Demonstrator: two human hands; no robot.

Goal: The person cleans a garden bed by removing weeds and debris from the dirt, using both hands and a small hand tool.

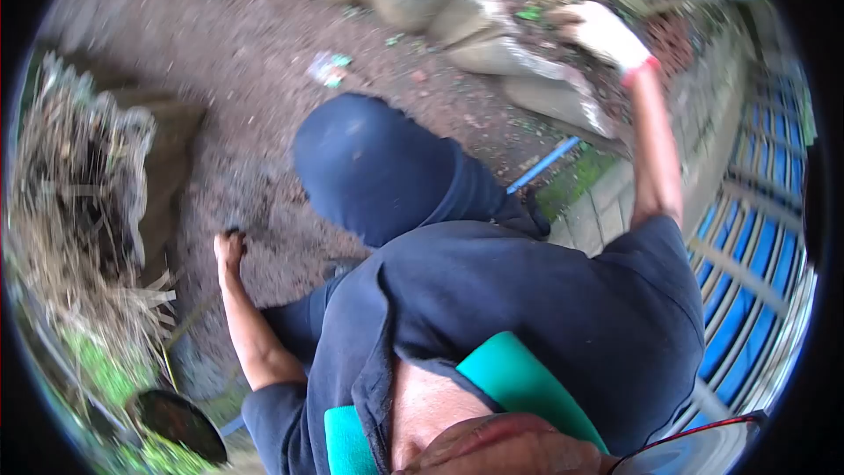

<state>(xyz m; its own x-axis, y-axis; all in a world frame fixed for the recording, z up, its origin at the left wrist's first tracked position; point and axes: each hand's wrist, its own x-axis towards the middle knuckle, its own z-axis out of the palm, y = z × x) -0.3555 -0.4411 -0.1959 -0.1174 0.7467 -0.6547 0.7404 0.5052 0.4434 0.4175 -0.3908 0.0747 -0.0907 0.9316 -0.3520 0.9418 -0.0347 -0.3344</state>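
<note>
My right hand [605, 33], in a white glove with a red cuff, reaches over dark soil and plant litter [538, 2] behind a row of pale sacks [479, 22]. Its fingers point down at the litter and are smeared, so their grip does not show. My left hand [230, 252] is bare and closed low over the bare ground on the other side. A small dark bit shows at its fingertips, too small to name. My bent knee [360, 158], in dark blue cloth, lies between the two hands.
An open sack [171, 176] full of dry straw and stalks [75, 211] stands at the left. A crumpled plastic wrapper [330, 69] lies on the ground. At the right are a blue pipe [543, 164], a red mesh-like thing [670, 42] and a barred blue fence [747, 246].
</note>
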